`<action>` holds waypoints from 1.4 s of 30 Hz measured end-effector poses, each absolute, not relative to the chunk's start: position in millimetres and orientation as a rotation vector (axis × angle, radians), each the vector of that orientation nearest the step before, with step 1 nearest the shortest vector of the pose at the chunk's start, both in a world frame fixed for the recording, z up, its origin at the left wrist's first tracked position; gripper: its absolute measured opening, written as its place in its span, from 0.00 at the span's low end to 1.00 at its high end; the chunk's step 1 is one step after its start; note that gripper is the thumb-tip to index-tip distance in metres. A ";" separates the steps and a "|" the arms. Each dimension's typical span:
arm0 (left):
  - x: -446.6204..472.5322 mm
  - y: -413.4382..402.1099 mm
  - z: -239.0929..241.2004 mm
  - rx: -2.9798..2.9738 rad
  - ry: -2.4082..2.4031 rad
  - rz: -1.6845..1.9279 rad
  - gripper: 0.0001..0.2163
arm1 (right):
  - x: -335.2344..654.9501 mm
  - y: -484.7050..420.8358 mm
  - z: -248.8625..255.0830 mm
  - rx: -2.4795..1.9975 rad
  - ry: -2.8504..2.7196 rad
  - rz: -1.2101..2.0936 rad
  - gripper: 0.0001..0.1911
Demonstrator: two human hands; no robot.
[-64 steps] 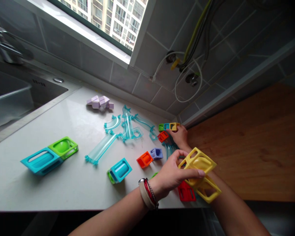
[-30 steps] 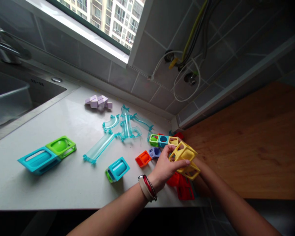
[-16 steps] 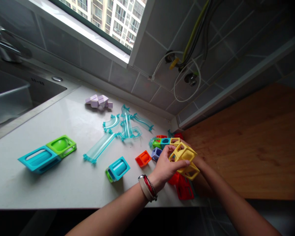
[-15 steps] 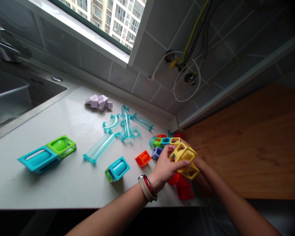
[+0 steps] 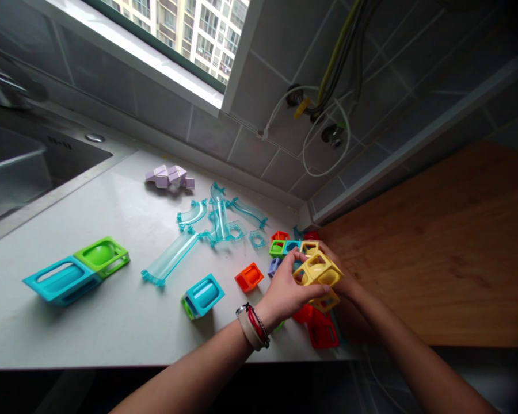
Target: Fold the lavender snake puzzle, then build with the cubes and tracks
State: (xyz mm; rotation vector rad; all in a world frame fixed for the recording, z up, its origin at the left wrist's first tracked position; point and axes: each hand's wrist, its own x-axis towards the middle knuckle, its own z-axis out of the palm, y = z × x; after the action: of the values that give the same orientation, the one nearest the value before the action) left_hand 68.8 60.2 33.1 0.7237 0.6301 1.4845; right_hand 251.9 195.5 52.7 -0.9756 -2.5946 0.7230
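My left hand [image 5: 288, 286] is closed on a yellow open-framed toy block [image 5: 322, 270], thumb on its near side and fingers over its top. Another yellow frame shows below that block. My right hand [image 5: 326, 256] is behind the yellow blocks, by the end of a row of green [image 5: 277, 248], blue [image 5: 292, 247] and yellow blocks; its fingers are mostly hidden, so its grip does not show. Red blocks [image 5: 323, 329] lie under my hands. An orange block [image 5: 249, 278] sits left of them, and a purple block [image 5: 273, 267] is partly covered.
Clear teal track pieces [image 5: 172, 256] lie across the white counter. A blue-and-green block pair [image 5: 202, 296] stands near the front, another blue-and-green pair [image 5: 64, 279] farther left. Lilac blocks [image 5: 169, 177] sit towards the wall. The sink [image 5: 77, 150] is at left, a wooden panel [image 5: 435, 247] at right.
A clear square piece that was against the block row now lies separately on the counter, left of the row. The yellow block has shifted slightly left and turned. The view has moved a little.
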 end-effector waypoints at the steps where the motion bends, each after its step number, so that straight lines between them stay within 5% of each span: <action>1: 68.9 60.3 31.6 0.794 0.682 1.472 0.25 | 252.6 197.0 52.8 -0.977 -2.602 0.687 0.30; 9: 70.6 60.4 23.5 1.007 0.978 1.463 0.23 | 254.9 210.2 66.5 -0.813 -2.853 0.315 0.18; 19: 73.9 63.1 11.9 0.738 0.818 1.451 0.25 | 246.8 204.9 57.8 -1.051 -2.384 0.828 0.24; 39: 66.2 58.4 41.4 0.199 0.718 1.563 0.27 | 268.7 181.4 92.7 -1.291 -1.680 0.889 0.19; 42: 69.0 53.6 42.8 0.156 0.736 1.655 0.27 | 265.0 167.5 105.1 -1.231 -1.558 0.998 0.26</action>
State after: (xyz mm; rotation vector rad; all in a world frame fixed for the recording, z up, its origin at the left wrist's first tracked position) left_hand 69.0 53.6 42.8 0.1562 0.7355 1.6549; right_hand 265.0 167.5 105.1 -1.2312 -1.5580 0.9983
